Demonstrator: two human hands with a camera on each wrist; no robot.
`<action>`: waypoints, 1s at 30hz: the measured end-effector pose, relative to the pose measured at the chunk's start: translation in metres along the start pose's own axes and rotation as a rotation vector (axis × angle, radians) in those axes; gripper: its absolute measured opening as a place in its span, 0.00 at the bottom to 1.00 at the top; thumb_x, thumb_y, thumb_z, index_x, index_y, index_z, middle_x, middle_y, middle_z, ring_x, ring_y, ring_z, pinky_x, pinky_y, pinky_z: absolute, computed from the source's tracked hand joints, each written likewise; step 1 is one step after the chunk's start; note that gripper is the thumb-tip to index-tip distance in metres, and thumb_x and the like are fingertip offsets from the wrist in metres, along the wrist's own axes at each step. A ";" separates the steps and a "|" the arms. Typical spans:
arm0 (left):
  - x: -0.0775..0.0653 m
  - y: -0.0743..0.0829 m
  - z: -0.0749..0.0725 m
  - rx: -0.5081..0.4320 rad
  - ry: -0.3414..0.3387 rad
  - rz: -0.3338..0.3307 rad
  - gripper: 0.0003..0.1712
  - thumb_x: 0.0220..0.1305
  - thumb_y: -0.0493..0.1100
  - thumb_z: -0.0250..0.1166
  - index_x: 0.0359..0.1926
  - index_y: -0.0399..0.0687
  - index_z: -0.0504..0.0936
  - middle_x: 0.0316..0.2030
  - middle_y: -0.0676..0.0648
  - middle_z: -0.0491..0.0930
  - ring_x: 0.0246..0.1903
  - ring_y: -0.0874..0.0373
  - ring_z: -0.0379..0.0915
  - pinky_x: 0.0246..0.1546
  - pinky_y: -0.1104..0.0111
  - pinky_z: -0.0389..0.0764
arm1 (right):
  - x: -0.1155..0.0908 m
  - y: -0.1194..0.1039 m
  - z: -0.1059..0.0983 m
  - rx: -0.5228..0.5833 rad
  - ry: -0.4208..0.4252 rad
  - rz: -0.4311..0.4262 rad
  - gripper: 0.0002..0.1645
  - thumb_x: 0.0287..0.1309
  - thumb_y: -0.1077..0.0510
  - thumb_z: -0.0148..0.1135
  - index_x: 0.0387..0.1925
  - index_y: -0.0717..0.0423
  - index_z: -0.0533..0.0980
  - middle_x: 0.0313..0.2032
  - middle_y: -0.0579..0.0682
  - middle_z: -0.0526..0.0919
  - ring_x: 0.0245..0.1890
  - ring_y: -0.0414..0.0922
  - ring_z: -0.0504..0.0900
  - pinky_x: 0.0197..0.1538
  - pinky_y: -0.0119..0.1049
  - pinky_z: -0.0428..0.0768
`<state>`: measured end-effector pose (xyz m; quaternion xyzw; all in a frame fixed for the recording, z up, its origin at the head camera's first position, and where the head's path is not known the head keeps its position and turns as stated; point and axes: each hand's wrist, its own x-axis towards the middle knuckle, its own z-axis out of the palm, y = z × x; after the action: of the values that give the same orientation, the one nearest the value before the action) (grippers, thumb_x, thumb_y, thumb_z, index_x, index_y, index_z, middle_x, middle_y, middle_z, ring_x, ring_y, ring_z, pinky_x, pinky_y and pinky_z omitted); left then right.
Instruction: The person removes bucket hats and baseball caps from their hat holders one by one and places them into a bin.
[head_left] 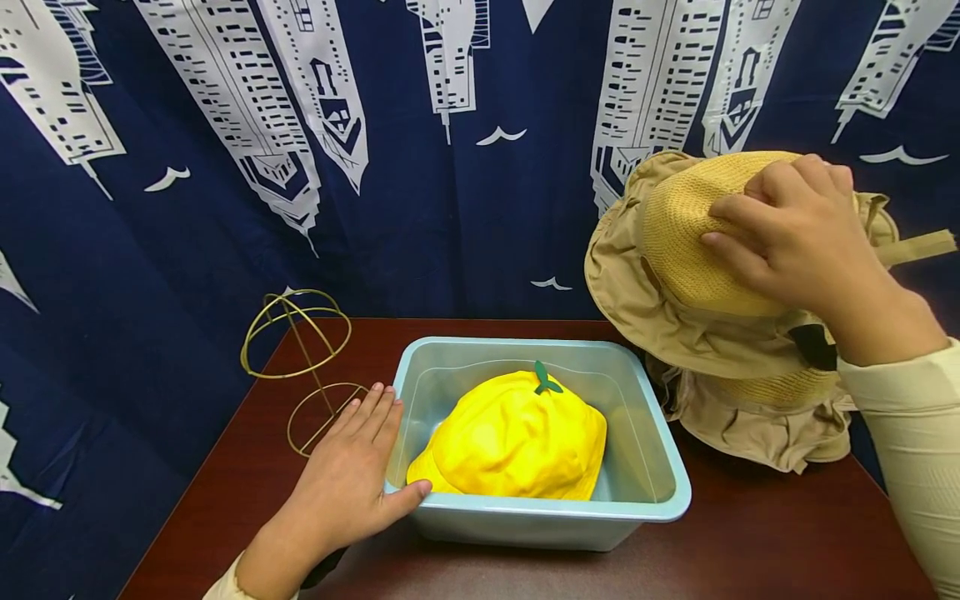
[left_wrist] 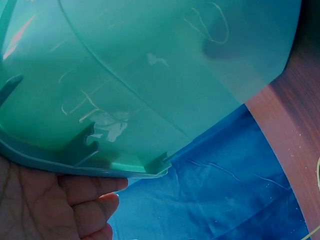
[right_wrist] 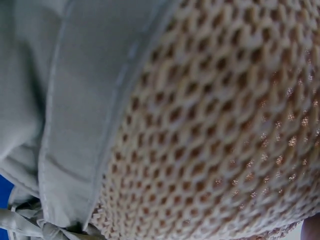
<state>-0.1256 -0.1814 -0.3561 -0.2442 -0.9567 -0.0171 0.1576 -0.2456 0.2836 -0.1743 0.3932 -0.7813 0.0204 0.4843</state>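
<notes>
My right hand (head_left: 802, 233) grips the top of a tan sun hat (head_left: 682, 225) with a woven crown and a wide fabric brim. The right wrist view is filled by that hat's open weave (right_wrist: 210, 130) and its cloth band (right_wrist: 95, 100), with a tied strap at the lower left. Flat against the left edge of a light-blue plastic bin (head_left: 663, 467), my left hand (head_left: 337, 479) has its fingers straight and its thumb at the front rim. From below, the left wrist view shows the palm (left_wrist: 35, 205) under the rim. A yellow cap (head_left: 517, 442) with a green leaf lies in the bin.
Just below the held hat, a similar tan hat (head_left: 765, 425) sits at the right of the brown table (head_left: 750, 542). A gold wire hat stand (head_left: 322, 387) stands at the left, behind my left hand. A navy printed curtain (head_left: 487, 225) hangs behind the table.
</notes>
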 end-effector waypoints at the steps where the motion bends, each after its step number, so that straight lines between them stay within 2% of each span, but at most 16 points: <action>1: 0.000 0.000 0.000 -0.001 0.000 -0.001 0.53 0.60 0.73 0.54 0.70 0.36 0.67 0.71 0.39 0.62 0.73 0.44 0.51 0.70 0.50 0.56 | 0.003 -0.003 0.002 -0.001 0.010 -0.020 0.30 0.69 0.38 0.48 0.37 0.59 0.81 0.28 0.59 0.68 0.33 0.66 0.64 0.35 0.60 0.57; 5: -0.001 0.000 0.001 -0.004 0.005 0.000 0.53 0.60 0.73 0.55 0.70 0.36 0.68 0.71 0.38 0.63 0.73 0.44 0.51 0.70 0.50 0.56 | 0.014 -0.015 0.009 0.014 0.077 -0.070 0.25 0.67 0.41 0.51 0.36 0.58 0.81 0.29 0.60 0.69 0.32 0.66 0.64 0.36 0.60 0.58; 10: -0.001 -0.001 0.001 -0.002 0.010 0.005 0.53 0.61 0.74 0.54 0.70 0.36 0.67 0.71 0.38 0.62 0.73 0.44 0.51 0.70 0.50 0.56 | 0.025 -0.030 0.019 0.042 0.137 -0.089 0.23 0.67 0.41 0.52 0.35 0.56 0.81 0.28 0.59 0.69 0.30 0.65 0.63 0.35 0.60 0.57; 17: -0.001 -0.001 0.001 -0.006 -0.005 -0.005 0.53 0.60 0.74 0.55 0.71 0.36 0.67 0.71 0.39 0.62 0.73 0.45 0.51 0.70 0.49 0.56 | 0.033 -0.051 0.038 0.074 0.170 -0.135 0.22 0.69 0.40 0.51 0.36 0.53 0.79 0.29 0.58 0.70 0.31 0.64 0.65 0.34 0.59 0.57; 22: -0.001 -0.001 0.002 -0.009 -0.009 -0.006 0.53 0.60 0.74 0.55 0.71 0.37 0.67 0.71 0.39 0.62 0.73 0.45 0.50 0.70 0.49 0.57 | 0.037 -0.068 0.049 0.093 0.207 -0.206 0.20 0.71 0.43 0.51 0.35 0.52 0.79 0.29 0.57 0.71 0.30 0.61 0.66 0.35 0.57 0.60; 25: -0.001 0.000 0.002 -0.007 -0.005 -0.004 0.53 0.60 0.73 0.55 0.70 0.37 0.67 0.71 0.39 0.62 0.73 0.45 0.51 0.70 0.49 0.58 | 0.039 -0.077 0.053 0.088 0.208 -0.252 0.17 0.71 0.46 0.51 0.35 0.52 0.79 0.29 0.56 0.71 0.30 0.60 0.67 0.35 0.55 0.62; 30: 0.000 -0.001 0.002 -0.001 0.008 0.004 0.53 0.60 0.74 0.55 0.70 0.36 0.68 0.71 0.39 0.63 0.73 0.44 0.52 0.70 0.49 0.57 | 0.040 -0.090 0.059 0.073 0.155 -0.329 0.13 0.71 0.50 0.49 0.39 0.50 0.77 0.31 0.55 0.71 0.32 0.58 0.68 0.36 0.54 0.64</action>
<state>-0.1267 -0.1824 -0.3584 -0.2460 -0.9556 -0.0185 0.1613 -0.2415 0.1736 -0.2059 0.5302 -0.6656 -0.0008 0.5253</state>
